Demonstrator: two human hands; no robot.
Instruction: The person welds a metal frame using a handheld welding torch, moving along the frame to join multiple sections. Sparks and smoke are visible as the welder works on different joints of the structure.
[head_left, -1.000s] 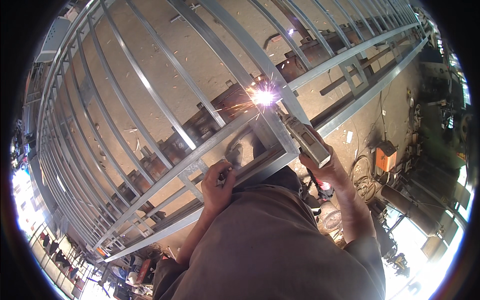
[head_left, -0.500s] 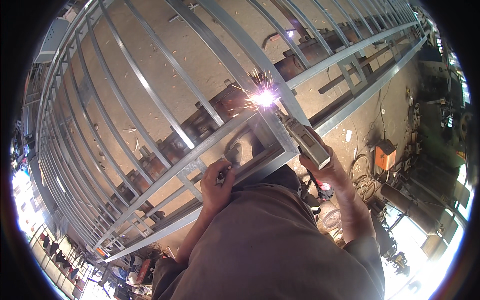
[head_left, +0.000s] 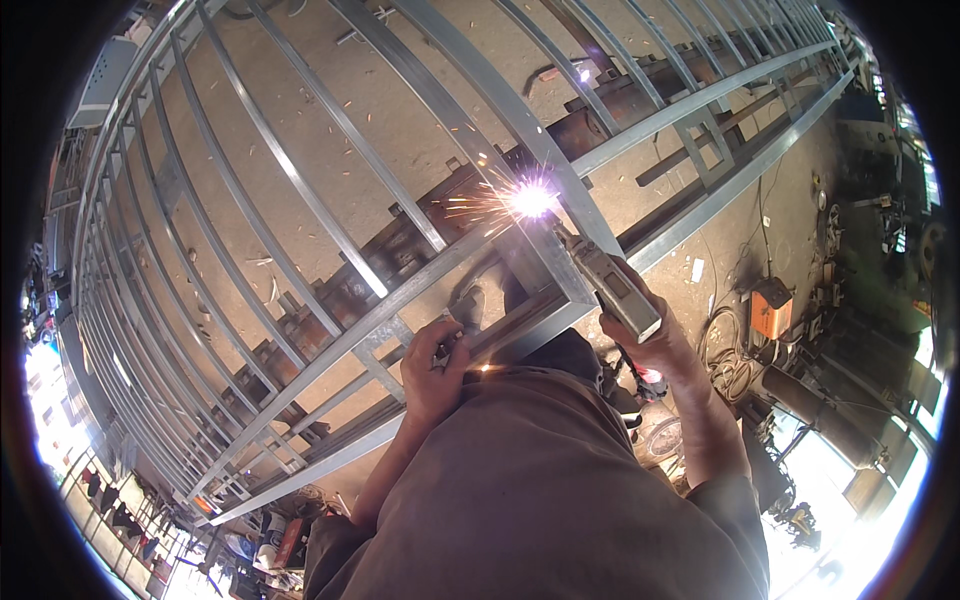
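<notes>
The grey metal frame (head_left: 430,90) stretches across the view in front of the person, most of its slats already set in rows between the rails; the joint under the bright arc (head_left: 533,200) looks unfinished, and the glare hides how much of its seam is made. Whether the other joints are complete is too small to tell. The right hand (head_left: 648,328) grips a grey handheld tool (head_left: 618,290), its tip at the sparking joint. The left hand (head_left: 432,380), beside the frame's near edge, is curled around a small dark piece (head_left: 441,354) of unclear kind. Beneath the slats lies a rusty brown beam (head_left: 460,198) above the floor (head_left: 300,120); farther right sits an orange box (head_left: 772,308) near coiled cable (head_left: 728,375).
</notes>
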